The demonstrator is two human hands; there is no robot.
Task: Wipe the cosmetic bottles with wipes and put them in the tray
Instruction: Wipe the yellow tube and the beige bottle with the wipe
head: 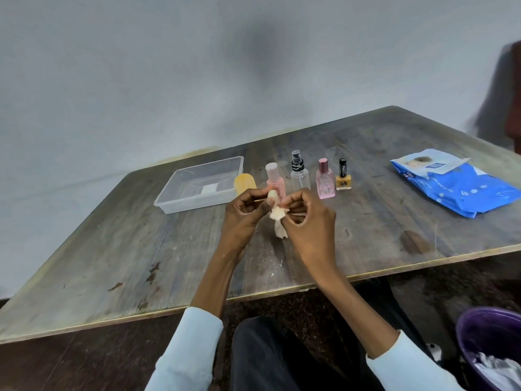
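Wipe: your crumpled off-white wipe (277,221) sits between your two hands above the table, its loose tail hanging down below your fingers.
Left hand: your left hand (248,211) has its fingers curled and pinches the upper part of the wipe, thumb tip pressed against it.
Right hand: your right hand (306,214) has its fingers curled too and pinches the wipe from the other side; whether a small bottle is wrapped inside the wipe you cannot tell from here.
Pink bottle: a pink bottle (275,180) with a pale cap stands upright just beyond your fingertips, partly hidden by them.
Yellow bottle: a round yellow-topped item (244,184) shows just beyond your left hand, touching or nearly touching the tray; its lower part is hidden.
Spray bottle: a clear spray bottle (299,172) with a black nozzle stands beyond your right hand.
Perfume bottle: a pink perfume bottle (325,180) stands to the right of the spray bottle.
Nail polish: a yellow nail polish (343,177) with a black cap stands at the right end of the row.
Tray: the clear plastic tray (174,193) lies beyond and to the left of your left hand.
Wipes pack: the blue wipes pack (462,187) lies well off to the right of your right hand, flap lifted.
Table: the worn wooden table (141,249) carries all of these.
Bin: a purple bin (476,331) with crumpled white material sits low by your right sleeve.
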